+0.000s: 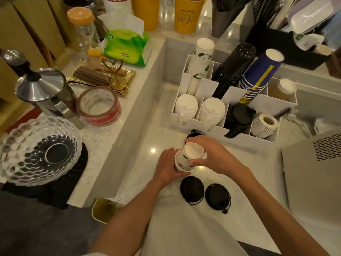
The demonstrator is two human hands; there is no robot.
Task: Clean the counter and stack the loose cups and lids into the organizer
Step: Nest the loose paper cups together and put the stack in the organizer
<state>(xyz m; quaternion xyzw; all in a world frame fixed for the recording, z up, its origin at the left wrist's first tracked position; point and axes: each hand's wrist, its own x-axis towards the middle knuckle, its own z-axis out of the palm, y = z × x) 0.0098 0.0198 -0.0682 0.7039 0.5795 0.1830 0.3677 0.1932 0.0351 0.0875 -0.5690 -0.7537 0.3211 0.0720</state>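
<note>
Holding a short stack of white leaf-printed paper cups upside down over the near part of the counter, the person has both hands closed around it: the left hand wraps the lower cup from the left side, fingers curled against its wall, while the right hand comes over from the right with thumb and fingertips pinching the upper cup near its upturned base. The split grip looks meant to press one cup down over the other, so they nest squarely before going away (a judgement, since the seam between them is partly covered by fingers). The white organizer stands just beyond, at the far right of the hands; its far-left slot already carries a tilted column of the same leaf-printed cups, which seems the natural home for this stack. Black cups and blue cups lean in the neighbouring slots, with white lids in the near compartments. Two black lids lie loose side by side on the counter just near of the hands, and another dark lid peeks out beyond the fingers, beside the organizer's near wall. Those remain to be gathered.
</note>
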